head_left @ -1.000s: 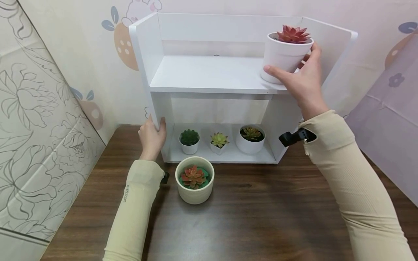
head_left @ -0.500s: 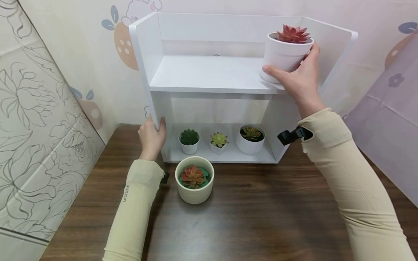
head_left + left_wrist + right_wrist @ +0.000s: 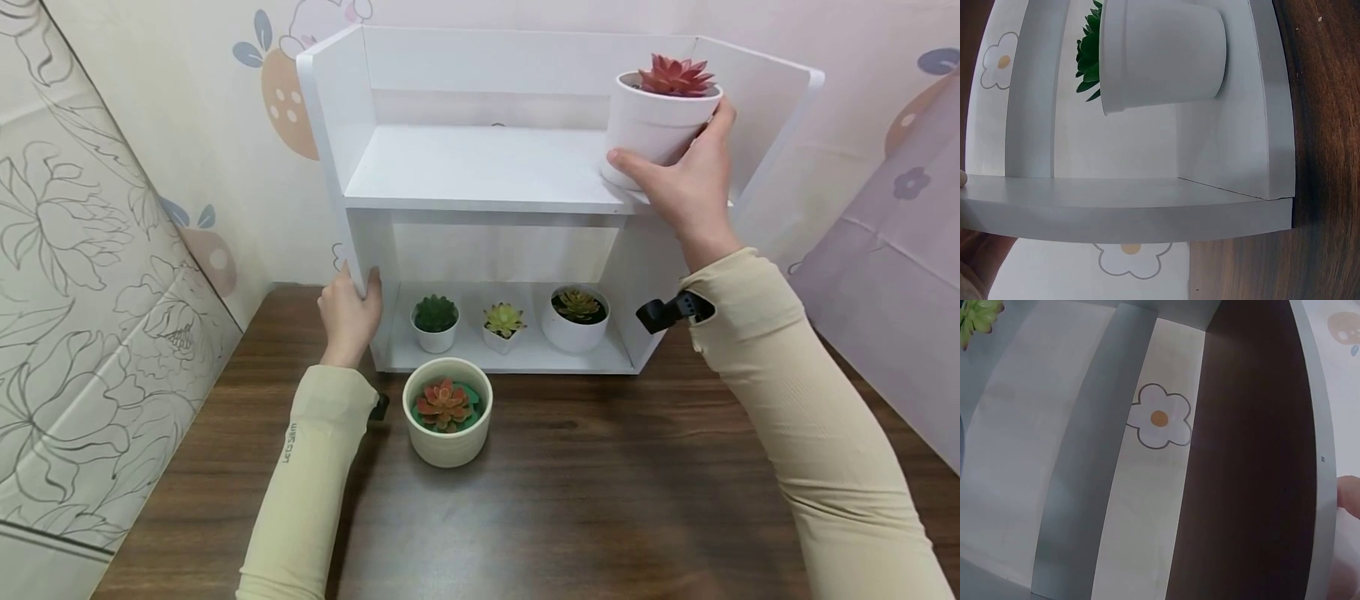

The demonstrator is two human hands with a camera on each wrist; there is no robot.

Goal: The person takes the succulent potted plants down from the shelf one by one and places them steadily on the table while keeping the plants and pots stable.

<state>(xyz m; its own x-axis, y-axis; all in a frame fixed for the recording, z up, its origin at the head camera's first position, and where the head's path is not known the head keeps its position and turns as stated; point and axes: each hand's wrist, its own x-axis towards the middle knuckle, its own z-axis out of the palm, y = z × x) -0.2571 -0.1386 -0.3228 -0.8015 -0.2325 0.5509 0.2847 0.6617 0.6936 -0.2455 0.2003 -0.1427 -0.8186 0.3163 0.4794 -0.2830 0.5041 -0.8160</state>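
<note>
Cream left sleeve (image 3: 307, 483) partly reads "Lets"; right hand (image 3: 692, 185) grips white pot (image 3: 649, 127).

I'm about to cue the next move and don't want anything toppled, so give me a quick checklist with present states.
1. Right hand gripping the white pot: ok, thumb and fingers are around it.
2. Pot's base fully seated on the upper shelf: cannot tell, the hand hides part of it.
3. Left hand gripping the left side panel: ok.
4. Dark green plant, yellow-green plant and olive plant upright below: ok.
5. Space before the lower shelf unobstructed: not ok, the cream pot stands there on the table.
</note>
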